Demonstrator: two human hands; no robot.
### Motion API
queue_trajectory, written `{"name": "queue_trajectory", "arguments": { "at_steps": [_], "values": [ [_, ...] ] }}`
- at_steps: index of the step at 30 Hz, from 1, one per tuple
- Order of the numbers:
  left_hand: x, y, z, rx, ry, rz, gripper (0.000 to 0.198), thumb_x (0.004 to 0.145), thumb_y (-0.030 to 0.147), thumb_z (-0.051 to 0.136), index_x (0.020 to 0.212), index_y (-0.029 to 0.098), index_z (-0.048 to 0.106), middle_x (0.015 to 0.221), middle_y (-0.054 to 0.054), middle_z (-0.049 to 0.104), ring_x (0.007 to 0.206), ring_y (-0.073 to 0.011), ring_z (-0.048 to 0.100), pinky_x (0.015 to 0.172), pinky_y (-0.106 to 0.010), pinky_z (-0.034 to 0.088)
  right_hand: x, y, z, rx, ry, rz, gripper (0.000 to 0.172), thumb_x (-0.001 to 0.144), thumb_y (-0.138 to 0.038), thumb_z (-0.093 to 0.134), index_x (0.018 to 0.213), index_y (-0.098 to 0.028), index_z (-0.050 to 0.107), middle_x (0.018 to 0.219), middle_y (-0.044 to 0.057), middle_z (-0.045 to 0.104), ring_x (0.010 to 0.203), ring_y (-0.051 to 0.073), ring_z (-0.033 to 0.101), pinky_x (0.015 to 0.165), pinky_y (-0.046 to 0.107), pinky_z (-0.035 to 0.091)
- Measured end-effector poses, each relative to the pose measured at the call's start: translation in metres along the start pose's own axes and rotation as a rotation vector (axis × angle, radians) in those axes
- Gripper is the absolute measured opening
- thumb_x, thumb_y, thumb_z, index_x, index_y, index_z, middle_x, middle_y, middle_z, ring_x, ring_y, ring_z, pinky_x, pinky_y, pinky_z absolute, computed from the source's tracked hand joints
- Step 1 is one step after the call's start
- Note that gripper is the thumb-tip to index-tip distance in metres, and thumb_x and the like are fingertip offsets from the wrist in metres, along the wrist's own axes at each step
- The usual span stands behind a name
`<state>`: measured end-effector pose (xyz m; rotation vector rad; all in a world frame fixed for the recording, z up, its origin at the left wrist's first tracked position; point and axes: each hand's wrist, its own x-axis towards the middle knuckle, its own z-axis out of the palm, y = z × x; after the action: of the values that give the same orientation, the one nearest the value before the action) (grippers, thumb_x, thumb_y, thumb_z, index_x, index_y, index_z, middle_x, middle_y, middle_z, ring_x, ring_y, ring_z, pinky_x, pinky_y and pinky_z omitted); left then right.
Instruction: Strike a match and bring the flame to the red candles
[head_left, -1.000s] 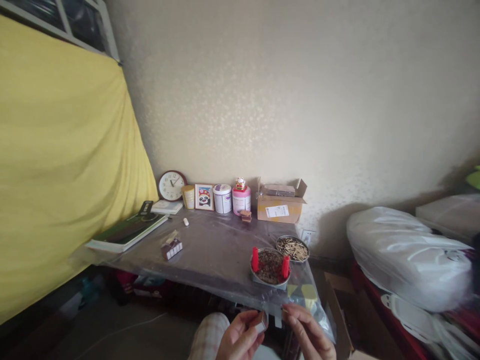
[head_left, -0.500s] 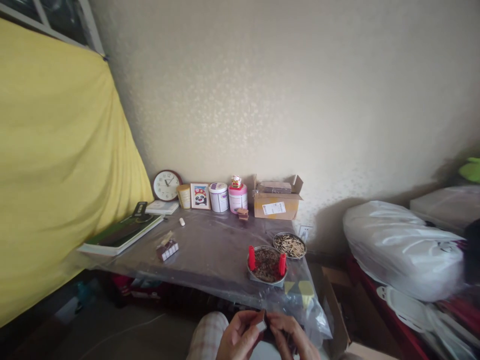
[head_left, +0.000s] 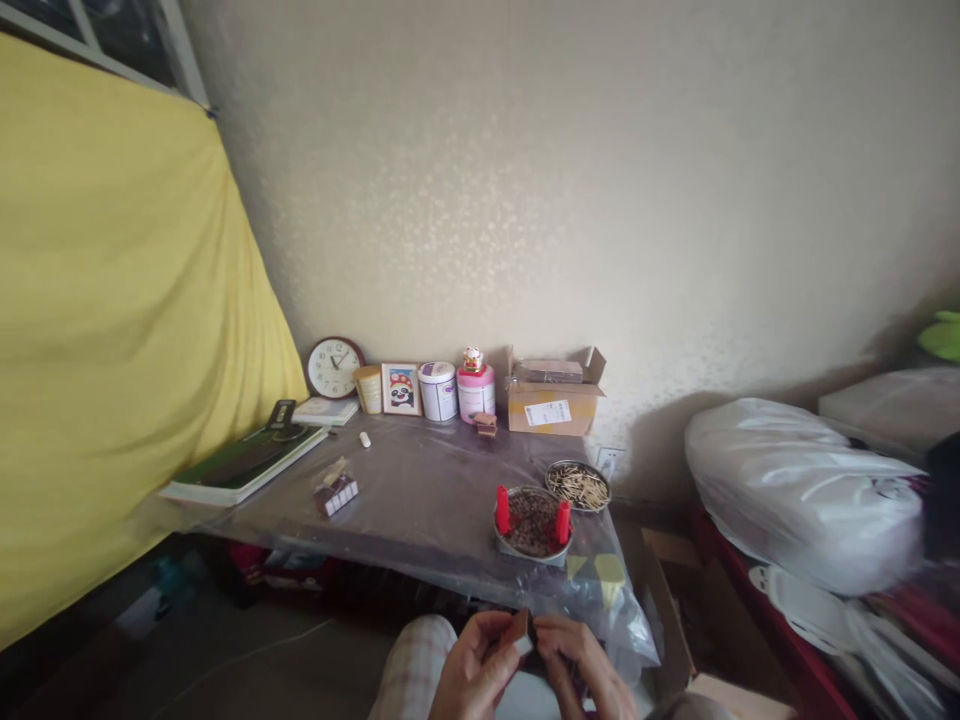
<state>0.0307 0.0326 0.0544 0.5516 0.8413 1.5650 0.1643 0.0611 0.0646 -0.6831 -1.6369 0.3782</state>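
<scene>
Low in the view, above my lap, my left hand (head_left: 474,668) grips a small matchbox (head_left: 519,634) between thumb and fingers, its pale end facing me. My right hand (head_left: 583,662) is closed right beside the box's dark side. Its fingertips are pinched together; what they hold, if anything, is too small to make out. On the table beyond the hands stands a round tin (head_left: 531,530) of brownish grains, with a red candle (head_left: 503,510) and another red candle (head_left: 562,523) upright in it. A second tin (head_left: 551,484) behind it contains many matchsticks (head_left: 579,487).
A wrapped pack of matchboxes (head_left: 336,493) lies on the plastic-covered table (head_left: 427,490). Along the wall stand a clock (head_left: 334,367), a picture frame (head_left: 401,390), canisters (head_left: 438,392) and a cardboard box (head_left: 551,410). A green book (head_left: 251,455) lies left; white bags (head_left: 802,490) sit right.
Both hands have shifted slightly up and left, with the matchbox still in the left. The right fingers remain close against the box. The table items keep their places.
</scene>
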Motion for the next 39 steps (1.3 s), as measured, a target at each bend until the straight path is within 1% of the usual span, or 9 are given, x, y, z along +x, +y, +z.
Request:
{"name": "queue_trajectory", "arguments": {
  "at_steps": [3,6,10,14,20,25,30,35,39],
  "values": [
    [-0.002,-0.001,0.002,0.0,0.049,-0.002,0.037,0.055,0.042,0.085,0.08,0.019,0.073,0.088,-0.008,0.076,0.089,-0.0228,0.066,0.085,-0.035,0.048,0.002,0.002,-0.007,-0.066,-0.075,-0.094,0.013,0.088,-0.017,0.062,0.099,-0.023,0.066,0.09,0.005,0.075,0.081,0.017,0.073,0.074,0.02,0.059],
    [-0.006,0.004,0.005,0.031,0.073,-0.027,0.036,0.057,0.044,0.083,0.081,0.019,0.072,0.091,-0.008,0.076,0.091,-0.024,0.065,0.088,-0.037,0.048,0.005,-0.001,-0.012,-0.121,-0.108,-0.136,0.016,0.088,-0.013,0.059,0.101,-0.022,0.064,0.092,0.006,0.075,0.082,0.017,0.073,0.074,0.021,0.06],
    [-0.013,0.018,0.013,0.065,0.016,-0.036,0.026,0.066,0.038,0.078,0.082,0.019,0.071,0.088,-0.006,0.075,0.088,-0.0215,0.065,0.09,-0.036,0.047,0.009,-0.011,-0.011,-0.139,-0.03,-0.132,0.016,0.089,-0.012,0.057,0.1,-0.022,0.063,0.09,0.006,0.075,0.082,0.017,0.073,0.075,0.022,0.059],
    [-0.018,0.029,0.022,0.074,-0.034,-0.035,0.02,0.072,0.034,0.074,0.084,0.018,0.069,0.09,-0.006,0.074,0.091,-0.0214,0.064,0.092,-0.037,0.046,0.011,-0.016,-0.009,-0.129,-0.042,-0.121,0.015,0.09,-0.011,0.055,0.097,-0.021,0.063,0.09,0.006,0.073,0.082,0.016,0.072,0.074,0.023,0.058],
    [-0.017,0.027,0.023,0.072,0.004,-0.035,0.024,0.068,0.037,0.077,0.081,0.019,0.069,0.086,-0.004,0.074,0.09,-0.0217,0.065,0.09,-0.037,0.048,0.009,-0.014,-0.01,-0.154,-0.061,-0.128,0.013,0.091,-0.013,0.055,0.098,-0.021,0.062,0.091,0.006,0.073,0.085,0.016,0.071,0.077,0.024,0.058],
    [-0.016,0.023,0.02,0.101,0.052,-0.059,0.03,0.065,0.042,0.079,0.081,0.019,0.069,0.082,-0.005,0.075,0.084,-0.0206,0.066,0.079,-0.032,0.048,0.008,-0.011,-0.011,-0.131,-0.066,-0.134,0.014,0.09,-0.013,0.055,0.099,-0.022,0.063,0.091,0.007,0.073,0.083,0.018,0.072,0.074,0.025,0.059],
    [-0.015,0.016,0.018,0.109,0.116,-0.027,0.035,0.059,0.047,0.08,0.077,0.019,0.07,0.076,-0.005,0.073,0.077,-0.0203,0.065,0.071,-0.03,0.046,0.006,-0.007,-0.009,-0.121,-0.067,-0.153,0.014,0.09,-0.014,0.055,0.098,-0.022,0.064,0.09,0.007,0.074,0.082,0.018,0.072,0.073,0.024,0.059],
    [-0.015,0.015,0.017,0.088,0.077,0.0,0.03,0.061,0.042,0.08,0.077,0.019,0.071,0.08,-0.005,0.075,0.079,-0.0196,0.064,0.076,-0.032,0.047,0.004,-0.006,-0.009,-0.162,-0.058,-0.175,0.012,0.091,-0.016,0.056,0.098,-0.021,0.064,0.09,0.006,0.075,0.084,0.016,0.073,0.079,0.022,0.058],
    [-0.02,0.022,0.02,0.064,0.034,-0.014,0.028,0.063,0.038,0.08,0.081,0.018,0.072,0.086,-0.006,0.075,0.085,-0.0211,0.065,0.083,-0.034,0.048,0.004,-0.008,-0.01,-0.128,-0.065,-0.145,0.014,0.091,-0.014,0.056,0.099,-0.021,0.064,0.091,0.006,0.074,0.085,0.016,0.072,0.078,0.022,0.058]
  ]
}}
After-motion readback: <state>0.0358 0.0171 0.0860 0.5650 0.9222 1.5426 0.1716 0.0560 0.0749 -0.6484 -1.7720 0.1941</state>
